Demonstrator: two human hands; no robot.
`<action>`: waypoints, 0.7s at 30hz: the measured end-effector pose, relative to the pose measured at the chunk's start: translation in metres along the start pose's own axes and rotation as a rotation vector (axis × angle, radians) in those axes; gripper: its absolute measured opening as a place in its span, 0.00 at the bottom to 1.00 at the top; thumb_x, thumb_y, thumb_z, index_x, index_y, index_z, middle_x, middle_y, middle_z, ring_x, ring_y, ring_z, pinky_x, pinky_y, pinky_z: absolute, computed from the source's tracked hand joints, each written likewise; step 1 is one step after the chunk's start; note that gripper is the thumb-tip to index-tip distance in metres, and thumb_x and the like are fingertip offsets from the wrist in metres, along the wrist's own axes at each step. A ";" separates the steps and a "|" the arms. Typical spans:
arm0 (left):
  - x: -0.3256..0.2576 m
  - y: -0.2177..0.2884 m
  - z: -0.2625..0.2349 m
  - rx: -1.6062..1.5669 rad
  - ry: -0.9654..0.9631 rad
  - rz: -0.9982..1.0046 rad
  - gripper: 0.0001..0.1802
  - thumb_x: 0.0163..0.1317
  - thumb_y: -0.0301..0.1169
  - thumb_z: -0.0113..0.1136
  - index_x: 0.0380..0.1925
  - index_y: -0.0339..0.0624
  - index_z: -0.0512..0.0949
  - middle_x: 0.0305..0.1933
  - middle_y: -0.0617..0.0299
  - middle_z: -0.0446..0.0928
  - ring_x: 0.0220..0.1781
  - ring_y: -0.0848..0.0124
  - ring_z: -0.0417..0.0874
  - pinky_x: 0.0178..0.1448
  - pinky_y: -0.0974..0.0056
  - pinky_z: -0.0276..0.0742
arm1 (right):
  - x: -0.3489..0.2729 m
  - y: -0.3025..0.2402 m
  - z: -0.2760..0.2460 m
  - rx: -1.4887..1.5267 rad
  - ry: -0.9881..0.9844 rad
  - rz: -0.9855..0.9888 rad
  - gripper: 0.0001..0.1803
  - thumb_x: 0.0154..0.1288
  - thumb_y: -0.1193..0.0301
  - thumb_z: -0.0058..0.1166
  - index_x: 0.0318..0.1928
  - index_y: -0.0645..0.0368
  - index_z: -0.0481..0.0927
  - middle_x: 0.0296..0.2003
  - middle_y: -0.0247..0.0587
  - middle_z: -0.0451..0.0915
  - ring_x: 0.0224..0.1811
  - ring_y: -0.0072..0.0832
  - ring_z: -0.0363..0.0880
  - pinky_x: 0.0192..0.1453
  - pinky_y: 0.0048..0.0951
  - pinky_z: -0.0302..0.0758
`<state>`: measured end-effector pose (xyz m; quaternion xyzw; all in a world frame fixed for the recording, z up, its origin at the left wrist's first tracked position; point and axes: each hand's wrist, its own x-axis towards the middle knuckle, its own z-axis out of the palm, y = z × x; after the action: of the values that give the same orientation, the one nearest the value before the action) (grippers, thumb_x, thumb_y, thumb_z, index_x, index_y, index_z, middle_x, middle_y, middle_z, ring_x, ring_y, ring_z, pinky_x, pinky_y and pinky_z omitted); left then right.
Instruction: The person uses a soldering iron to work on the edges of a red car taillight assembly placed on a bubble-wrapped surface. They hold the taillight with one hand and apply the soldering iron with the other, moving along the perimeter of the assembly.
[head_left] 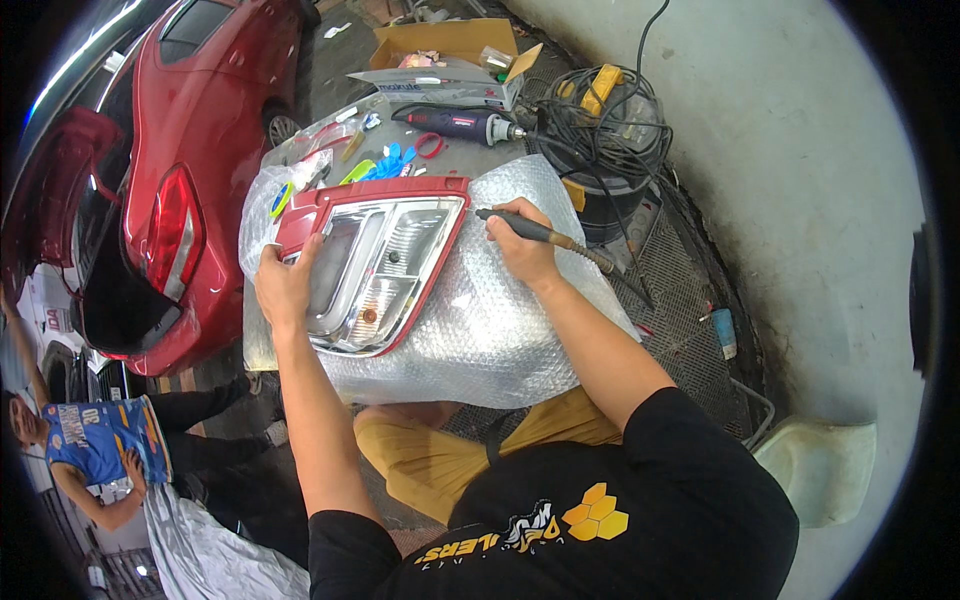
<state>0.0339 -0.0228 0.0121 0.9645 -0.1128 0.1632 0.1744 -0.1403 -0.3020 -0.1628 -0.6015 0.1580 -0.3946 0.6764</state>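
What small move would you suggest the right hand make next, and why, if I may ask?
I would probably ease the right hand slightly left, bringing the dark handheld tool to the red rim: its tip points at that edge from close by, and the left hand is on the opposite side of the lamp.

The lamp unit [412, 240] looks glossy plastic, the bubble wrap [490, 325] shiny and bumpy, the handpiece [532, 230] matt.
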 end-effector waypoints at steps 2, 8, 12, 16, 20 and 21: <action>-0.001 0.001 0.000 -0.020 0.003 0.005 0.47 0.55 0.66 0.77 0.53 0.29 0.85 0.47 0.35 0.89 0.53 0.41 0.91 0.58 0.47 0.82 | 0.000 0.002 0.000 0.005 0.007 -0.001 0.08 0.69 0.71 0.65 0.41 0.64 0.84 0.29 0.38 0.87 0.32 0.23 0.85 0.39 0.31 0.81; -0.001 0.002 0.000 -0.035 0.008 0.014 0.46 0.54 0.66 0.78 0.51 0.28 0.85 0.47 0.35 0.89 0.53 0.41 0.90 0.58 0.47 0.82 | 0.002 0.003 0.000 0.000 -0.006 0.002 0.08 0.70 0.71 0.65 0.41 0.64 0.84 0.29 0.38 0.87 0.31 0.23 0.85 0.39 0.31 0.81; -0.002 0.002 -0.001 -0.035 0.000 0.013 0.47 0.54 0.66 0.77 0.50 0.28 0.85 0.46 0.35 0.89 0.53 0.41 0.90 0.58 0.47 0.82 | 0.002 0.001 0.001 0.027 -0.006 0.030 0.08 0.70 0.71 0.65 0.41 0.64 0.84 0.29 0.39 0.87 0.31 0.23 0.86 0.39 0.31 0.82; -0.002 0.002 -0.002 -0.026 -0.013 -0.003 0.48 0.53 0.67 0.77 0.51 0.28 0.85 0.47 0.34 0.89 0.54 0.41 0.90 0.59 0.47 0.82 | 0.003 0.000 -0.002 -0.016 -0.038 0.052 0.09 0.73 0.72 0.63 0.45 0.66 0.83 0.34 0.41 0.88 0.34 0.23 0.88 0.42 0.28 0.85; -0.001 0.001 -0.001 -0.022 -0.011 -0.007 0.49 0.53 0.68 0.77 0.53 0.28 0.85 0.48 0.34 0.89 0.55 0.41 0.90 0.60 0.47 0.81 | 0.003 0.005 -0.002 -0.019 -0.033 0.030 0.09 0.72 0.71 0.64 0.44 0.65 0.83 0.32 0.40 0.88 0.33 0.24 0.88 0.41 0.29 0.84; -0.001 0.001 -0.001 -0.018 -0.014 -0.010 0.49 0.53 0.68 0.77 0.53 0.28 0.85 0.48 0.34 0.89 0.55 0.41 0.90 0.61 0.47 0.81 | 0.003 0.005 -0.001 -0.006 -0.020 0.026 0.09 0.71 0.71 0.64 0.42 0.65 0.83 0.30 0.40 0.88 0.32 0.24 0.87 0.40 0.30 0.83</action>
<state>0.0321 -0.0233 0.0126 0.9646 -0.1107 0.1546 0.1829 -0.1372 -0.3048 -0.1664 -0.6053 0.1603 -0.3792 0.6813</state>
